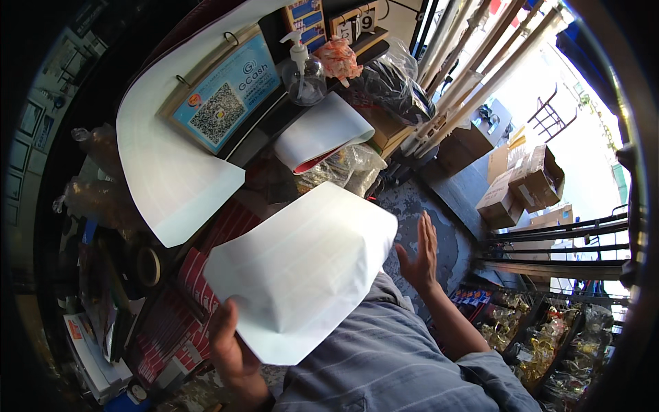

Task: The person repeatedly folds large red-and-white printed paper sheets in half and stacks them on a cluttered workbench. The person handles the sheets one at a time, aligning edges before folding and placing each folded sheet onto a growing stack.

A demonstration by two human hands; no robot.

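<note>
A broad white flexible sheet (302, 268) with faint creases lies slanted in front of my body, its edges slightly curled. My left hand (230, 340) pinches its lower left edge, thumb on top and the other fingers mostly hidden underneath. Off the sheet's right end, my right hand (420, 255) is raised with fingers stretched out and thumb apart, holding nothing. Beyond it, a second white piece (322, 130), folded over with a red underside, rests near the counter's edge. A long curved white sheet (158, 158) spreads over the counter at the left.
A blue sign with a square code (223, 103), a clear pump bottle (304, 79) and a crumpled orange-white bundle (338, 58) stand on the counter. Red striped packs (168, 343) lie lower left. Cardboard boxes (518, 185) sit by the bright doorway; racks of wrapped goods (542, 336) stand lower right.
</note>
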